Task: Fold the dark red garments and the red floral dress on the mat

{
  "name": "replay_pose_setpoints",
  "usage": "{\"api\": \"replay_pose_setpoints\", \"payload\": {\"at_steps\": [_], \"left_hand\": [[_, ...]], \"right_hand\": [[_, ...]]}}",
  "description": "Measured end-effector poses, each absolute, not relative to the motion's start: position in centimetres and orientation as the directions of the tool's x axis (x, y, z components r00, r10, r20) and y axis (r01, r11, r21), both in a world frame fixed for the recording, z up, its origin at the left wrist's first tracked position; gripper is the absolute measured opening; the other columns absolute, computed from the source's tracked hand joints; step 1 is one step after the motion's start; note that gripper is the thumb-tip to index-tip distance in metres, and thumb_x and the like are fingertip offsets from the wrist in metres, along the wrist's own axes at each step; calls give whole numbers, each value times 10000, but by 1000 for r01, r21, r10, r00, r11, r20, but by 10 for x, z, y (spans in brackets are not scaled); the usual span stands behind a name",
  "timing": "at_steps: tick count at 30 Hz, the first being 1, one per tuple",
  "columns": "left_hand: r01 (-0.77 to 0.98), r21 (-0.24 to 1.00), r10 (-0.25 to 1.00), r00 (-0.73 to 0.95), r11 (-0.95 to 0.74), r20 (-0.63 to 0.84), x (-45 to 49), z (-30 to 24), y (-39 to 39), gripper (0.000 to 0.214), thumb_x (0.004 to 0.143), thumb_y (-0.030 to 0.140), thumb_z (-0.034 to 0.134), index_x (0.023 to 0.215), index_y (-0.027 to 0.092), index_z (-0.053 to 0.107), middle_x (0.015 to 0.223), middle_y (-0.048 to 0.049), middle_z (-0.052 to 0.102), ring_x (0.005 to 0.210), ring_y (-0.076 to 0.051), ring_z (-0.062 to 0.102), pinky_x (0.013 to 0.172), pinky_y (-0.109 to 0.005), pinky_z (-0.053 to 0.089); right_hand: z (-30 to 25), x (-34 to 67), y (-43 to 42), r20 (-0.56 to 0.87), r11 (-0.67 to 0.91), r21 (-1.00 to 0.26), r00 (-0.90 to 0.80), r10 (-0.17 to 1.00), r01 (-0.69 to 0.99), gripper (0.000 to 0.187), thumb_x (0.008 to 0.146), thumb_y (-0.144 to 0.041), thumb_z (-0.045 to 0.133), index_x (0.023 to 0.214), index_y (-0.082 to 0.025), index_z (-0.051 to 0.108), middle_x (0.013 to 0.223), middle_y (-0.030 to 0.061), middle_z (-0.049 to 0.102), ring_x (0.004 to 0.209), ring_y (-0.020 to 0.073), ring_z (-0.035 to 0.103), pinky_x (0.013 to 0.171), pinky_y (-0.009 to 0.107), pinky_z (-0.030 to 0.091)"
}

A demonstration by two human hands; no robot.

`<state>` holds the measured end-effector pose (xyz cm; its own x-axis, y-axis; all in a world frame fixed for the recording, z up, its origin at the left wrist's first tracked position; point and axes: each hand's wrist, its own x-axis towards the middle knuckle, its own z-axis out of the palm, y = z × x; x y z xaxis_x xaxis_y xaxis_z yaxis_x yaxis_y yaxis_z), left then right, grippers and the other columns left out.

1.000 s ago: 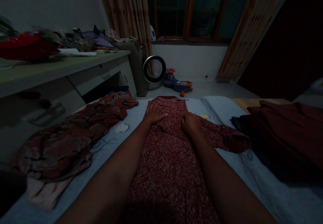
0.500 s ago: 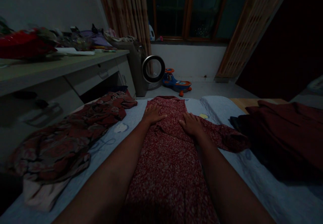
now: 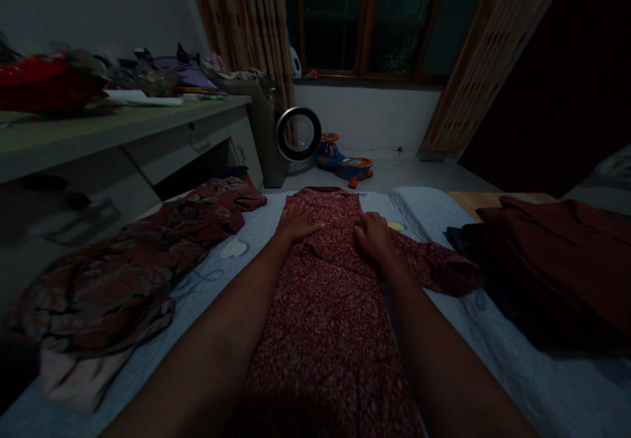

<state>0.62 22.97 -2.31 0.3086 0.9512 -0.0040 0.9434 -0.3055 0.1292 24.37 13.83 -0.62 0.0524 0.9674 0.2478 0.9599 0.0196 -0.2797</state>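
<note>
A dark red dress with pale speckles [image 3: 331,306] lies lengthwise on the bed, its collar end away from me. One sleeve [image 3: 438,267] stretches out to the right. My left hand [image 3: 297,223] rests flat on the upper left of the dress, fingers spread and pointing forward. At the right edge, by the base of that sleeve, my right hand [image 3: 375,235] has its fingers curled in and closed on the fabric. The fingertips of the right hand are partly hidden.
Crumpled patterned clothing [image 3: 123,273] lies on the left of the light blue bedsheet [image 3: 221,333]. Folded dark red and black clothes [image 3: 557,254] are stacked on the right. Beyond the bed stand a washing machine with its round door [image 3: 298,134] open and a blue-orange ride-on toy [image 3: 342,160].
My right hand has gone from lying flat with fingers stretched to curled fingers at the dress's right edge. The left hand stays in place on the dress.
</note>
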Motion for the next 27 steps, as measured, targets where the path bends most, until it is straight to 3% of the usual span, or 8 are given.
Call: {"api": "replay_pose_setpoints", "payload": {"at_steps": [2,4,9,12,15,18,21,27], "left_hand": [[944,127,952,308,-306,5,5,-25,231,922,827,842,281,1553,273,298,1655,-93,165,1510,-370,134,1196,-528,123],[944,128,952,306,-305,18,5,-25,231,916,830,841,276,1550,275,306,1652,-89,180,1509,-367,139,1198,-528,125],[940,153,951,308,-305,-1,7,-20,227,884,856,814,283,1544,261,322,1649,-89,195,1513,-358,130,1203,-535,122],[939,164,952,307,-303,3,7,-20,227,831,890,777,268,1537,260,337,1644,-83,216,1513,-335,152,1204,-529,135],[935,175,951,308,-308,31,6,-22,229,738,946,702,206,1531,274,347,1635,-66,250,1508,-310,184,1200,-524,163],[935,182,952,305,-306,33,5,-24,229,714,969,663,177,1542,263,323,1637,-71,244,1509,-308,183,1200,-525,161],[936,185,953,299,-301,38,6,-23,228,714,970,656,196,1553,256,293,1650,-73,197,1512,-315,167,1202,-517,158],[926,198,939,286,-323,193,7,-21,222,704,980,591,300,1559,194,247,1656,-113,153,1524,-266,127,1206,-443,168]], "right_hand": [[-5,235,138,225,72,-320,2,974,945,326,931,-264,438,1152,-162,656,1189,115,669,1078,208,593,942,287,411],[-6,235,137,182,10,-323,52,982,946,306,923,-238,430,1066,-172,693,1095,108,699,1000,203,624,884,279,428],[-7,268,137,141,-317,-282,365,920,906,318,897,-209,461,1072,-159,722,1096,164,689,996,247,644,814,308,445],[-3,281,138,116,-415,-276,458,881,867,312,870,-196,501,1085,-147,722,1112,187,671,1015,271,630,816,325,447],[4,268,138,187,-334,-250,384,904,909,330,870,-182,494,1119,-140,707,1132,185,653,1055,276,593,876,342,431],[6,234,135,260,-52,-243,117,958,969,334,886,-174,476,1150,-149,678,1141,145,648,1093,249,551,958,330,391],[3,205,130,213,154,-224,-106,971,962,293,920,-236,476,1137,-187,667,1201,116,624,1114,242,525,971,341,382],[-5,214,125,143,-31,-166,55,988,986,369,948,-357,467,1268,-251,615,1337,128,556,1209,310,474,967,442,384]]}}
